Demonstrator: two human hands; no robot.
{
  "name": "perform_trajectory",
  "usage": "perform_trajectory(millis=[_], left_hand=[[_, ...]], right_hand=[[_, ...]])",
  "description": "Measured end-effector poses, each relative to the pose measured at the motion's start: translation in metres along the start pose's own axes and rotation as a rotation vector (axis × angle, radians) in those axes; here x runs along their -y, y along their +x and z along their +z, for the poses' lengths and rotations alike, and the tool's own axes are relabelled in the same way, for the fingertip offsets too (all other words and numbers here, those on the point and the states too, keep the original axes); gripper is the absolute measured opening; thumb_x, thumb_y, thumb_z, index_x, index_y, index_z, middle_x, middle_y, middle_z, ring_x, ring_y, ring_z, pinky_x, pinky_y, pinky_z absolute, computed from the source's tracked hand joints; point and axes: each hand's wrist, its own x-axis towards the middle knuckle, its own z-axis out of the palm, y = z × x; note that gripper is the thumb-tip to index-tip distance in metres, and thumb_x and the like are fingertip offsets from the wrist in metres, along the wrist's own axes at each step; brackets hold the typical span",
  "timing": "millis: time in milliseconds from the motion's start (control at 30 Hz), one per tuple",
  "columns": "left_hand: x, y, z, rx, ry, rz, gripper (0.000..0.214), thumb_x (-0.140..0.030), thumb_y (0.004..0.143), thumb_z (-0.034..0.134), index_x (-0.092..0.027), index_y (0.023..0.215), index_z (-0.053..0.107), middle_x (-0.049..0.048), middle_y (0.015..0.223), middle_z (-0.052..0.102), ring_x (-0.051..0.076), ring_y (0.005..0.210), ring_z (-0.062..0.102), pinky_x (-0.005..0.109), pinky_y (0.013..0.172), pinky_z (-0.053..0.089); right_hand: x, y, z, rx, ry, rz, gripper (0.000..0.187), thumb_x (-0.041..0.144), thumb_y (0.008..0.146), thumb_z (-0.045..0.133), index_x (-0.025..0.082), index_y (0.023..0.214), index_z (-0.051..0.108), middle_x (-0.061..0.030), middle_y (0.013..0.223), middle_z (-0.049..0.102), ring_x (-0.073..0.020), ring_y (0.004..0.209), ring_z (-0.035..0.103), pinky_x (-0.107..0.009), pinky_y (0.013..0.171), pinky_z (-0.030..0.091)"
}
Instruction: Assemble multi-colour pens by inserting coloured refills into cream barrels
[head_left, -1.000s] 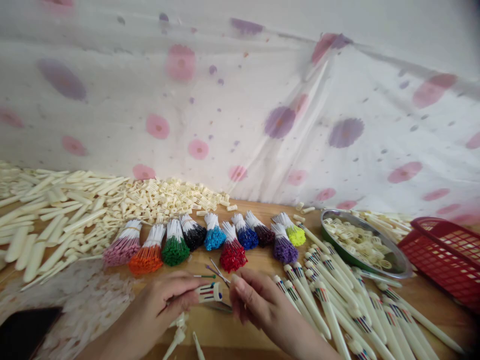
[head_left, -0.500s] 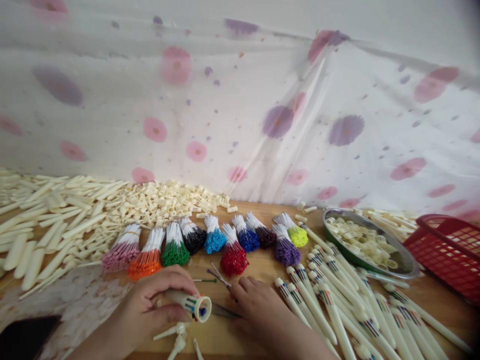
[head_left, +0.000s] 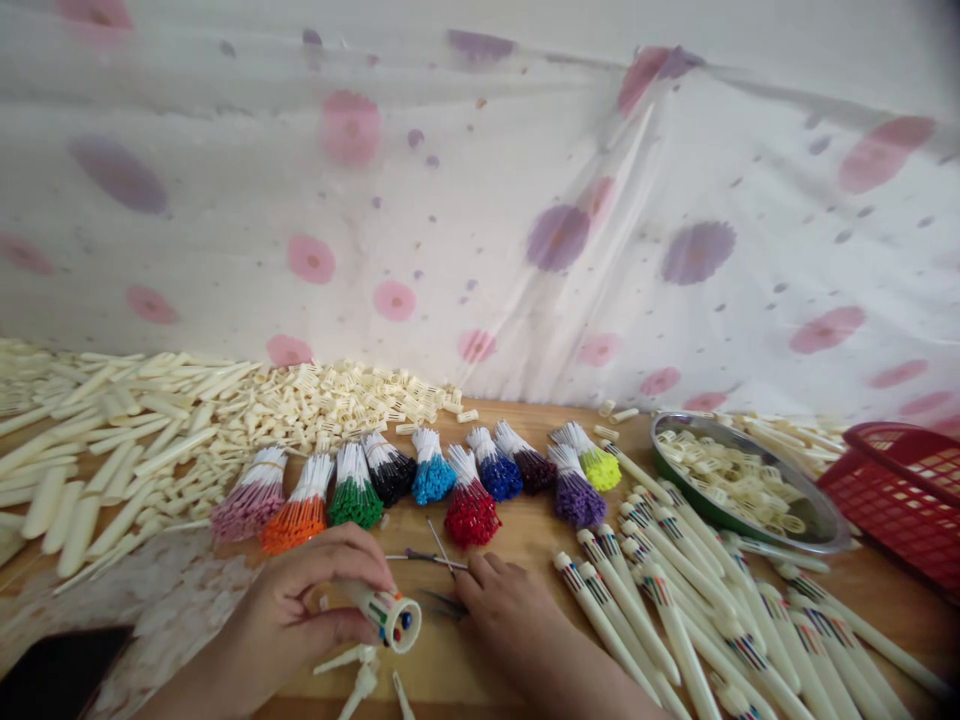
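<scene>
My left hand is closed round a cream multicolour pen barrel, its open end with coloured dots turned toward me. My right hand rests on the wooden table, fingers curled over thin loose refills lying there; what the fingertips pinch is hidden. Beyond the hands stand bundles of coloured refills in a row: pink, orange, green, black, light blue, red, dark blue, purple, yellow-green.
Several assembled pens lie in a fan at the right. A metal bowl holds cream clips. A red basket stands at far right. Cream pen shells and small parts are heaped at left. A flowered cloth hangs behind.
My left hand turned the barrel so its open end faces me and drew it lower. My right hand dropped from the barrel onto the table by the loose refills.
</scene>
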Motion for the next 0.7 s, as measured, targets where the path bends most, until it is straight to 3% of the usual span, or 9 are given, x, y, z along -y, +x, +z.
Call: perform_trajectory(millis=[100, 200, 267, 367, 500, 700], left_hand=[[-0.001, 0.001, -0.001, 0.004, 0.017, -0.027, 0.019, -0.019, 0.069, 0.075, -0.029, 0.085, 0.073, -0.0001, 0.081, 0.068, 0.014, 0.077, 0.063, 0.018, 0.071, 0.050], [-0.003, 0.002, -0.003, 0.015, 0.045, -0.083, 0.022, -0.017, 0.068, 0.075, -0.031, 0.085, 0.073, -0.0009, 0.082, 0.068, 0.013, 0.077, 0.063, 0.018, 0.071, 0.049], [-0.004, 0.001, -0.003, 0.025, 0.057, -0.134, 0.022, -0.017, 0.070, 0.073, -0.032, 0.086, 0.073, -0.0008, 0.084, 0.068, 0.013, 0.075, 0.063, 0.017, 0.068, 0.050], [-0.002, 0.000, -0.003, 0.044, 0.045, -0.194, 0.022, -0.019, 0.073, 0.069, -0.034, 0.088, 0.073, -0.0006, 0.087, 0.068, 0.014, 0.077, 0.063, 0.017, 0.067, 0.050], [0.005, -0.003, -0.004, 0.082, 0.052, -0.226, 0.023, -0.021, 0.076, 0.066, -0.036, 0.093, 0.072, -0.0011, 0.091, 0.067, 0.015, 0.085, 0.063, 0.019, 0.073, 0.049], [0.009, -0.003, -0.005, 0.091, 0.104, -0.259, 0.020, -0.025, 0.075, 0.066, -0.035, 0.091, 0.073, -0.0012, 0.090, 0.067, 0.016, 0.086, 0.062, 0.019, 0.075, 0.048]], right_hand=[[-0.007, -0.004, -0.009, -0.017, 0.033, -0.001, 0.019, 0.006, 0.081, 0.049, 0.012, 0.096, 0.060, -0.0138, 0.095, 0.066, -0.0240, 0.085, 0.062, -0.029, 0.066, 0.045], [-0.022, -0.019, -0.034, -0.075, 0.160, 0.068, 0.019, 0.008, 0.086, 0.041, 0.014, 0.098, 0.054, -0.0040, 0.074, 0.067, -0.0144, 0.061, 0.061, -0.022, 0.055, 0.043], [-0.030, -0.031, -0.052, -0.231, 0.367, 0.089, 0.019, 0.012, 0.089, 0.038, 0.016, 0.103, 0.051, -0.0031, 0.078, 0.066, -0.0133, 0.064, 0.061, -0.022, 0.058, 0.045], [-0.033, -0.044, -0.070, -0.501, 0.443, 0.010, 0.023, 0.021, 0.093, 0.036, 0.020, 0.112, 0.051, -0.0056, 0.092, 0.066, -0.0153, 0.078, 0.062, -0.026, 0.067, 0.047], [-0.019, -0.052, -0.072, -0.650, 0.332, -0.155, 0.021, 0.029, 0.094, 0.041, 0.021, 0.101, 0.059, -0.0025, 0.079, 0.066, -0.0139, 0.067, 0.061, -0.023, 0.056, 0.043], [0.004, -0.051, -0.069, -0.725, 0.222, -0.316, 0.016, 0.024, 0.094, 0.045, 0.018, 0.097, 0.059, -0.0007, 0.077, 0.068, -0.0116, 0.063, 0.060, -0.021, 0.054, 0.041]])
